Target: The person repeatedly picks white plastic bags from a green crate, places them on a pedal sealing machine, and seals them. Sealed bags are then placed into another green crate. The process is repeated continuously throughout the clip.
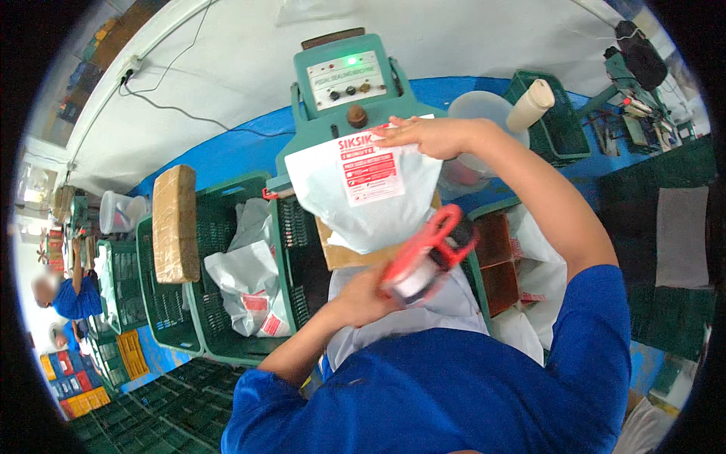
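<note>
A white plastic pouch (318,189) with red print lies against the front of a green pedal sealing machine (348,76), whose green lamp is lit. My right hand (427,138) is stretched over the pouch's upper right corner, fingers extended and lying on its surface; the thumb does not show clearly. Lower down, in front of my body, my left hand (363,299) is closed around a red tape dispenser (427,257), smeared by motion. The dispenser is just below the pouch's bottom edge. Beneath the pouch a brown wooden shelf (344,256) is partly covered.
Left stands a green crate (219,310) with printed white pouches (253,284); a tape-wrapped brown block (174,223) rests on its rim. Right are brown compartments (495,261) beside more pouches, plus a clear tub (480,110) and cream tumbler (532,104). Other people (76,295) work far left.
</note>
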`<state>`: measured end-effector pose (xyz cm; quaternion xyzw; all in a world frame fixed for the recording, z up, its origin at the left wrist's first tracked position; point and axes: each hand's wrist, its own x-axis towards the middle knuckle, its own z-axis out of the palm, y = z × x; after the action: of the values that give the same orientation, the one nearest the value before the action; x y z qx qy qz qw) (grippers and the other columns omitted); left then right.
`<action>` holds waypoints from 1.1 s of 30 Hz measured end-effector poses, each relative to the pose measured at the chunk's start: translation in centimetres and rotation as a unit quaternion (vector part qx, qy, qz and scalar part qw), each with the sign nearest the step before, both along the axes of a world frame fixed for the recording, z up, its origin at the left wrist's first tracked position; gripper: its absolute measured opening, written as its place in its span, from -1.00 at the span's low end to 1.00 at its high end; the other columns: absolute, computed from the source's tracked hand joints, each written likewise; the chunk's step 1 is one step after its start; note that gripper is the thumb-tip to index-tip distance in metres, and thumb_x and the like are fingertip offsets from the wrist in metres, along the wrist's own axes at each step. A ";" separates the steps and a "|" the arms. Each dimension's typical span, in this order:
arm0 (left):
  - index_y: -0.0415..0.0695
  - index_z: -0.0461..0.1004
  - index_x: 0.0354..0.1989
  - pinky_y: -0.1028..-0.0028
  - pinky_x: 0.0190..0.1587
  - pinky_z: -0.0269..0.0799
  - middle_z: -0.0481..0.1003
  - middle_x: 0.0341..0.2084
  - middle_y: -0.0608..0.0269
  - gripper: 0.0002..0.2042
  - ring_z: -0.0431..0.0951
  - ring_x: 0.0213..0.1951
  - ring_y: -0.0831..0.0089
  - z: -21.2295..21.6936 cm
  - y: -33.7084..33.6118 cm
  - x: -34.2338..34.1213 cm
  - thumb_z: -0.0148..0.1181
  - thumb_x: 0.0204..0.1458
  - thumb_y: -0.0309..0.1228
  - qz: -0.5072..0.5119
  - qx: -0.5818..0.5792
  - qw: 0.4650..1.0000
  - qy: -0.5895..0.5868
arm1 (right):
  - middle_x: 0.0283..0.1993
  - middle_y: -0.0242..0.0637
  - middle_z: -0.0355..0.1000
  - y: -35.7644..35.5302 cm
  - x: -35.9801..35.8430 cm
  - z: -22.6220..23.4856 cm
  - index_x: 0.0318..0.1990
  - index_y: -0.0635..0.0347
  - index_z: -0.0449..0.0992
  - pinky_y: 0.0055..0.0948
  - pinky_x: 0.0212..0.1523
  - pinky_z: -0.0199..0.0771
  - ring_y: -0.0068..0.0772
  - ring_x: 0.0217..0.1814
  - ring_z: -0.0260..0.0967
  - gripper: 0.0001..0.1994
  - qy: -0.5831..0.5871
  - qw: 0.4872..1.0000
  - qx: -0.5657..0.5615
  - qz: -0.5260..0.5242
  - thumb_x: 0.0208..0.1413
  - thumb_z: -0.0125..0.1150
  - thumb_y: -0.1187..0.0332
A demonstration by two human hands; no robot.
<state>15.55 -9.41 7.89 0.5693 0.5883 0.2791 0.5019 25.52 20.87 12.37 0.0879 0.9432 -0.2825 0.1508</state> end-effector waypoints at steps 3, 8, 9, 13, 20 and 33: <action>-0.29 0.21 0.08 0.31 0.02 0.31 0.42 -0.15 -0.03 -0.33 0.42 -0.06 0.19 -4.4 6.7 6.0 0.28 -0.28 -0.32 0.000 -0.055 0.972 -0.227 | 0.43 -0.44 -0.18 0.2 -0.2 0.4 0.29 -0.08 0.13 -0.21 0.40 -0.28 -0.15 0.47 -0.32 -0.24 -0.014 1.000 0.004 0.021 -0.17 -0.24 0.74; -0.27 0.20 0.10 0.31 0.05 0.26 0.39 -0.11 -0.05 -0.33 0.39 -0.04 0.08 -10.1 20.1 13.9 0.24 -0.22 -0.22 0.084 0.054 0.990 -0.099 | 0.45 -0.49 -0.25 -0.2 0.0 0.2 0.32 -0.17 0.06 -0.13 0.40 -0.33 -0.16 0.48 -0.38 -0.24 -0.005 1.000 0.013 0.019 -0.12 -0.20 0.71; -0.25 0.20 0.10 0.30 0.05 0.26 0.39 -0.11 -0.05 -0.35 0.38 -0.04 0.05 -10.8 22.2 15.0 0.21 -0.17 -0.19 0.107 0.121 0.985 -0.060 | 0.45 -0.50 -0.28 -0.3 0.1 0.2 0.33 -0.20 0.04 -0.11 0.41 -0.36 -0.17 0.48 -0.40 -0.24 -0.016 0.999 0.019 0.021 -0.08 -0.18 0.70; -0.23 0.22 0.09 0.27 0.05 0.24 0.39 -0.08 -0.03 -0.44 0.37 -0.03 0.01 -12.2 28.0 17.4 0.14 -0.06 -0.18 0.173 0.238 0.948 0.122 | 0.45 -0.50 -0.28 -0.2 0.3 0.3 0.34 -0.17 -0.01 -0.07 0.40 -0.27 -0.15 0.48 -0.39 -0.30 -0.008 0.998 0.044 0.037 0.00 -0.05 0.57; -0.27 0.29 0.02 0.23 0.07 0.21 0.38 -0.05 -0.05 -0.57 0.36 0.01 0.05 -12.7 29.1 19.1 0.10 0.01 -0.28 0.171 0.227 0.934 0.217 | 0.44 -0.45 -0.23 -0.3 0.7 0.6 0.32 -0.10 0.02 -0.08 0.39 -0.19 -0.16 0.47 -0.34 -0.37 0.018 0.998 0.052 0.038 0.08 0.04 0.40; -0.16 0.30 -0.44 0.50 -0.44 0.20 0.32 -0.47 0.29 -0.76 0.26 -0.50 0.51 -1.9 3.6 -2.0 0.30 -0.17 -0.54 0.451 0.222 0.859 0.094 | 0.33 -0.43 0.07 -4.6 1.0 -2.5 0.14 -0.03 0.30 0.11 0.32 -0.19 -0.26 0.42 -0.13 -0.56 0.197 0.956 0.156 -0.149 0.11 0.03 0.12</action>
<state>13.58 -5.76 5.98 0.3618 0.7477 0.5429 0.1236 26.56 16.25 9.89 0.1921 0.9629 -0.1629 -0.0973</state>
